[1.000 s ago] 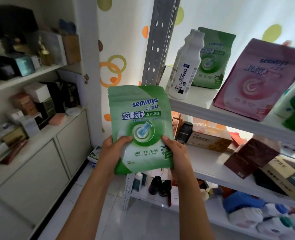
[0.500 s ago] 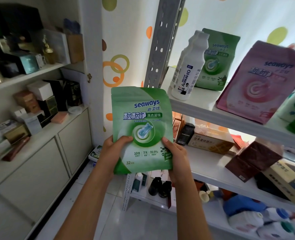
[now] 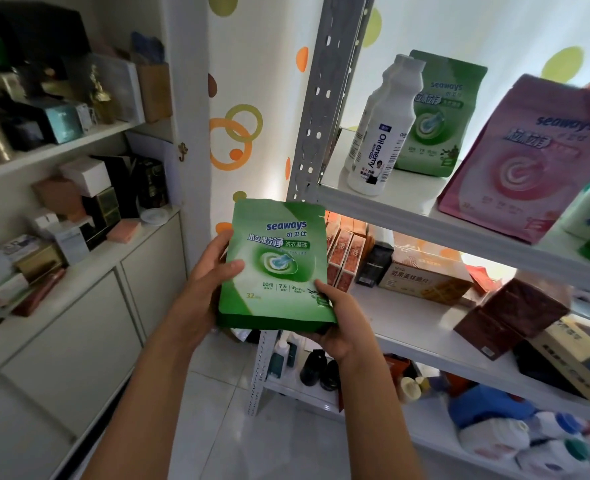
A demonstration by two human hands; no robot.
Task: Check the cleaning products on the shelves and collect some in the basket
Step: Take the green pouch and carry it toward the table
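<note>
A green pouch (image 3: 276, 265) is gripped at its left edge by the left hand (image 3: 207, 282). Its lower right corner is held by the right hand (image 3: 338, 317), fingers curled underneath, in front of the shelf (image 3: 407, 209).

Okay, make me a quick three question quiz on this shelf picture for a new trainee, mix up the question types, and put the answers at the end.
1. True or false: both hands hold the green pouch.
2. Multiple choice: what stands right in front of the second green pouch on the top shelf? A) a white bottle B) a brown box C) a blue jug
3. Fill in: the big pouch at the right of the top shelf is ____ in colour.

Key
1. True: the left hand grips its left edge and the right hand its bottom right corner.
2. A, the white bottle.
3. Pink, the pink pouch.
</note>
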